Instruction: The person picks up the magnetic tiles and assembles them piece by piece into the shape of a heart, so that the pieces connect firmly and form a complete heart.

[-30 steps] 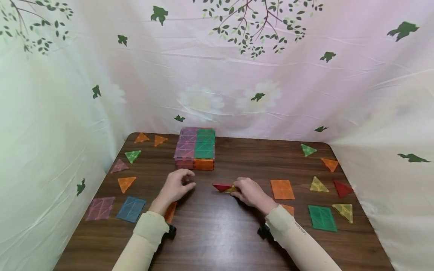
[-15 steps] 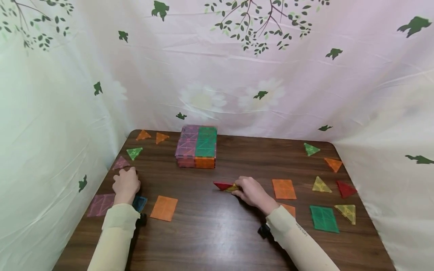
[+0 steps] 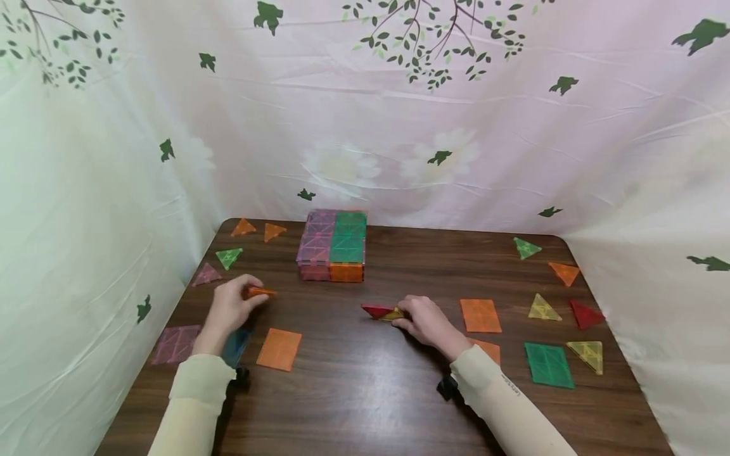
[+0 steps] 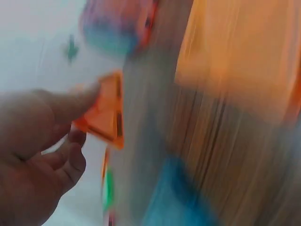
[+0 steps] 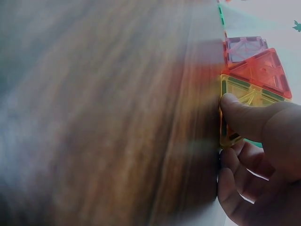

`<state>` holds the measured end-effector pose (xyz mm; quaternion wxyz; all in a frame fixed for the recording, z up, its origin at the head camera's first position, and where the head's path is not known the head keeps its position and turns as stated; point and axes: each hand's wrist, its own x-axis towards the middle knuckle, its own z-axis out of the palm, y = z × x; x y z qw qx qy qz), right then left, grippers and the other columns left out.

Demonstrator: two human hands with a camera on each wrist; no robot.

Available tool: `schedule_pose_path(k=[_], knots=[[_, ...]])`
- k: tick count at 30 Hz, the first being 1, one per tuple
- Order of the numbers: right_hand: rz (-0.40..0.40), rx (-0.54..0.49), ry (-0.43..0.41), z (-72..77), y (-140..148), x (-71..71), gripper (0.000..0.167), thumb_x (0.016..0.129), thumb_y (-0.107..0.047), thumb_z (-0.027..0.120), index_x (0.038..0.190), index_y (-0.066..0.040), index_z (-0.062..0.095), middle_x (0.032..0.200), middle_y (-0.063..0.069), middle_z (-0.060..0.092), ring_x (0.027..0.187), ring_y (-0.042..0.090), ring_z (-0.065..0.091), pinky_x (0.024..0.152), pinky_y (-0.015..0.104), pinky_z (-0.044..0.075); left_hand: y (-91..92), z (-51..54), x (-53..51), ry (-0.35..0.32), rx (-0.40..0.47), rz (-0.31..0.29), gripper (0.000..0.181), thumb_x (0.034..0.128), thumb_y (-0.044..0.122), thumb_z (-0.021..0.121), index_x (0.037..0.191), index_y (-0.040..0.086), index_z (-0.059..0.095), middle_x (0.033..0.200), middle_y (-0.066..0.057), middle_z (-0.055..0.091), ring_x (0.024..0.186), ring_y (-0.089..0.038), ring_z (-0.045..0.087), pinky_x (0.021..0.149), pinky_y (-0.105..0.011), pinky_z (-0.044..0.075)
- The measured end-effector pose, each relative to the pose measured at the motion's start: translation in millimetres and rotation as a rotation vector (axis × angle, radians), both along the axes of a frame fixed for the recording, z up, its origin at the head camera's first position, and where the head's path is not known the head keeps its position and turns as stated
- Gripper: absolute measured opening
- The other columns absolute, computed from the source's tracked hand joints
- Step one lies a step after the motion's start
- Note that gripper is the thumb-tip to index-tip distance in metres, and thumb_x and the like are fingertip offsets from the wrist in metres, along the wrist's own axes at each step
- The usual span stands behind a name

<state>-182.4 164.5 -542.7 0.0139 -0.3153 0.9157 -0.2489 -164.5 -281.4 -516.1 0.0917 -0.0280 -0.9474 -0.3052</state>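
The left hand (image 3: pixel 230 308) pinches an orange triangle tile (image 4: pixel 107 112) between thumb and fingers, above the left part of the table. In the middle, the right hand (image 3: pixel 424 323) pinches a yellow triangle tile (image 5: pixel 235 92) that stands on edge. A red triangle tile (image 5: pixel 263 70) adjoins the yellow one, leaning at an angle; in the head view it lies just left of the right fingers. Behind both hands stands a low box of purple, green and orange tiles (image 3: pixel 332 244).
Orange square tiles (image 3: pixel 279 349) lie on both sides of the table (image 3: pixel 365 405). A blue tile (image 3: pixel 235 347) is partly under the left wrist, beside a purple square (image 3: pixel 176 344). Several triangles and a green square (image 3: pixel 549 365) lie at the right.
The left hand went from near the centre to the left-side tiles, picked up the orange triangle and has come back slightly rightward. The right hand has kept its hold on the yellow tile.
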Motion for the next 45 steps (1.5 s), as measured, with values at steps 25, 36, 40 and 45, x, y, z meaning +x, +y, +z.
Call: schedule_pose_path(k=[25,36,40,45], knots=[[-0.010,0.022,-0.017,0.0,0,0.1,0.030,0.093,-0.023,0.083,0.075,-0.017,0.060,0.070,-0.007,0.050,0.059,0.007,0.042,0.055,0.025,0.038,180.6,-34.1,-4.5,-0.009,0.246,-0.400,0.031,0.0859,0.010,0.088,0.114,0.011,0.075,0.096,0.001,0.075,0.086,-0.014,0.069,0.079,-0.036,0.060],[-0.020,0.207,-0.053,12.6,7,0.2,0.014,0.095,-0.024,0.079,0.089,-0.016,0.069,0.079,-0.005,0.056,0.064,0.010,0.048,0.054,0.029,0.043,181.7,-42.4,-1.7,-0.016,0.200,-0.368,0.038,0.0910,0.016,0.085,0.125,0.009,0.070,0.113,-0.005,0.071,0.101,-0.020,0.068,0.089,-0.041,0.057],[-0.125,0.262,-0.077,20.4,20,-4.0,0.013,0.092,-0.022,0.079,0.089,-0.012,0.070,0.072,-0.003,0.056,0.058,0.013,0.046,0.052,0.031,0.041,180.5,-36.6,0.2,-0.104,0.143,-0.368,0.052,0.0955,0.023,0.080,0.139,0.002,0.061,0.125,-0.012,0.065,0.115,-0.028,0.063,0.100,-0.047,0.052],[-0.275,0.269,-0.127,22.2,26,-19.0,0.020,0.094,-0.023,0.076,0.085,-0.008,0.067,0.069,0.004,0.059,0.053,0.016,0.048,0.049,0.032,0.040,185.1,-24.7,8.6,-0.178,-0.071,-0.440,0.051,0.0956,0.034,0.079,0.135,0.004,0.067,0.140,-0.016,0.059,0.130,-0.037,0.054,0.109,-0.052,0.046]])
